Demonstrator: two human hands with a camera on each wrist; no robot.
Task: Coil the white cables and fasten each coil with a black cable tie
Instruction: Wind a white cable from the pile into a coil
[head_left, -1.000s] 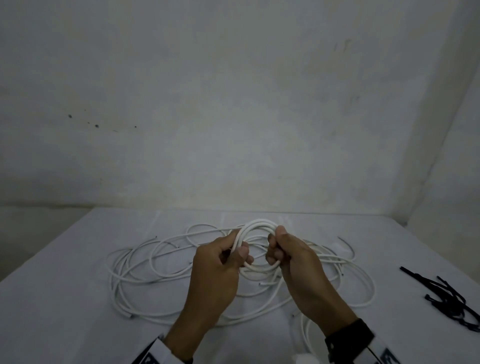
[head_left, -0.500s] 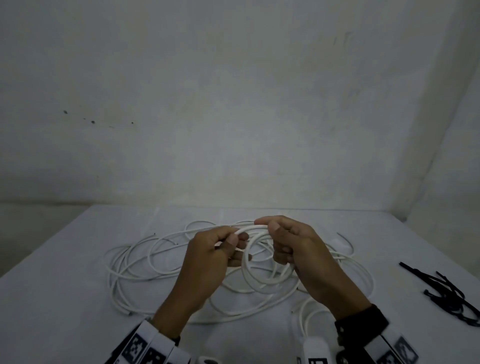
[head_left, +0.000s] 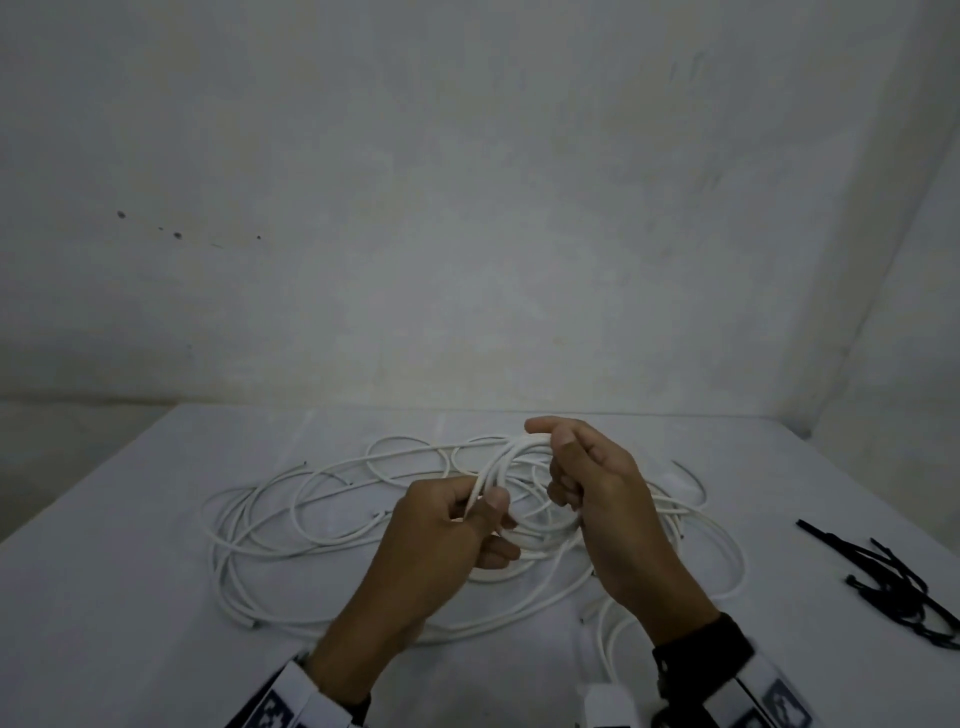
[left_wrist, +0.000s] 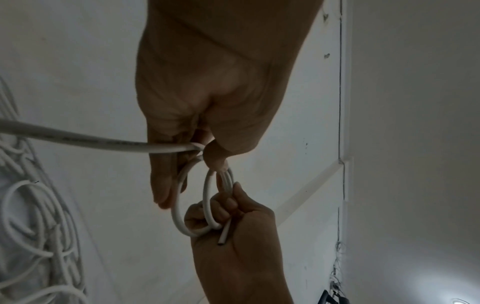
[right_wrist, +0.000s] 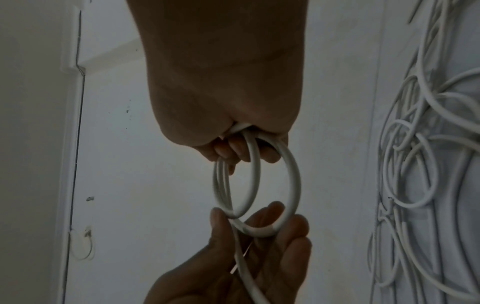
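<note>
Black cable ties blurred at frame edge right of right hand, which grasps the small white cable coil alongside left hand pinching it above the table.

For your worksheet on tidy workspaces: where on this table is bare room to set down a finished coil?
Bare table lies left of the loose white cables, and a strip lies between them and the black cable ties. The middle, under both hands, is crowded.
</note>
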